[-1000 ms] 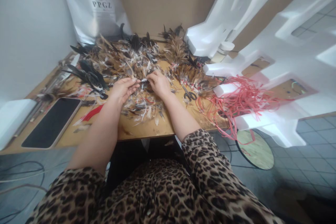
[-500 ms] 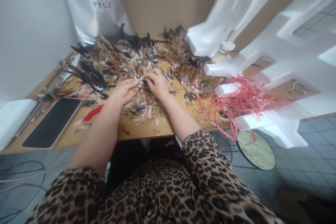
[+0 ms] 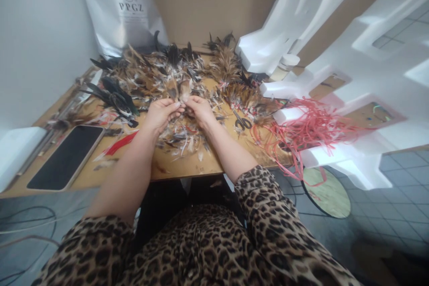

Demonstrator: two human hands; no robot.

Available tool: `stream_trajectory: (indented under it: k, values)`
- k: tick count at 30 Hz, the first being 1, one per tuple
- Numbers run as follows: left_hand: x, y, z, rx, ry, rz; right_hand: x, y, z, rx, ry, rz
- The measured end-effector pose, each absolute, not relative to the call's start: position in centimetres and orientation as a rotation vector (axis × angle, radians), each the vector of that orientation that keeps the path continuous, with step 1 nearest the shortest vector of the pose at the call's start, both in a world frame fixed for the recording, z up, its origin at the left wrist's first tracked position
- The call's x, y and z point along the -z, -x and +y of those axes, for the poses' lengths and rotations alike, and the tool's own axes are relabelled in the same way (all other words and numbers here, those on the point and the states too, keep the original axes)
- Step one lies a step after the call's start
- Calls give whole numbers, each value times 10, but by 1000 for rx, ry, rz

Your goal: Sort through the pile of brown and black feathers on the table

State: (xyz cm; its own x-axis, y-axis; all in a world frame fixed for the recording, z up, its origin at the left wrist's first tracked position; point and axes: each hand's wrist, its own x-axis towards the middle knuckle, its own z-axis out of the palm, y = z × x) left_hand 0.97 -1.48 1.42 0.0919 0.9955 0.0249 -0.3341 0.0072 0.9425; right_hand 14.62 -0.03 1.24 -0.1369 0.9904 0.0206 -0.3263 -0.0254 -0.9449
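Observation:
My left hand (image 3: 163, 114) and my right hand (image 3: 200, 109) meet over the front of the table, fingertips nearly touching. Both are pinched closed on small brown and whitish feathers (image 3: 184, 88) that stick up between them. Beyond the hands spreads a heap of loose brown, white and black feathers (image 3: 137, 69). Below them lies a scatter of small feathers and fluff (image 3: 191, 140). Tied-looking brown feather bunches (image 3: 250, 98) rest to the right, with dark-handled scissors (image 3: 242, 120) beside them. Long black feathers (image 3: 114, 94) lie to the left.
A phone (image 3: 67, 156) and a white box (image 3: 20, 154) lie at left. Red strips (image 3: 122, 143) are near my left forearm. Pink ribbon (image 3: 308, 125) tangles over white foam (image 3: 348, 165) at right, near a small jar (image 3: 286, 65). A silvery bag (image 3: 124, 22) stands behind.
My right hand has come down slightly and turned, its fingertips now level with the left's. The feathers pinched between the hands now stand up more plainly.

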Motion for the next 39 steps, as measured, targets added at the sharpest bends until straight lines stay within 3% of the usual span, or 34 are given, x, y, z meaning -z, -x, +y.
stream_trajectory:
  k: [14, 39]
  values:
    - [-14, -5, -12, -1120, -878, 901, -13, -145, 0, -1199, 898, -1212]
    - [-12, -13, -14, -1141, -1004, 1048, -8, -140, -1, -1239, 988, -1166]
